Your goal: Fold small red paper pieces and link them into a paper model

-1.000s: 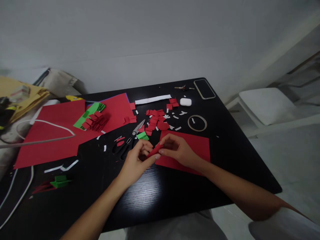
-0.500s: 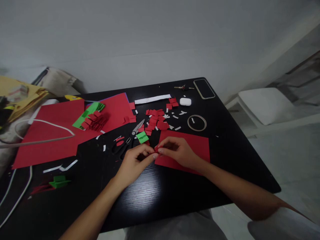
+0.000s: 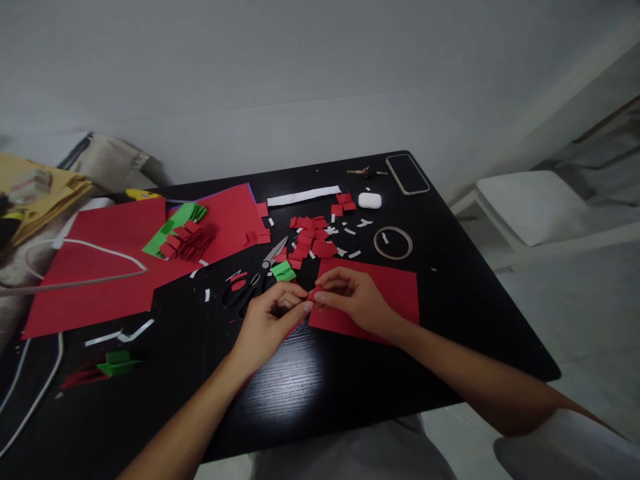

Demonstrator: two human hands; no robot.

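Black-handled scissors (image 3: 264,265) lie on the counter (image 3: 180,350); beside them, the left hand (image 3: 267,323) pinches a small red paper piece (image 3: 313,293) between its fingers; the right hand (image 3: 357,300) pinches its other side, near the left edge of a red sheet (image 3: 397,293).

passage: right of red sheet (image 3: 397,293) | obstacles: scissors (image 3: 266,265) beside left hand (image 3: 267,321), red scraps (image 3: 306,240)
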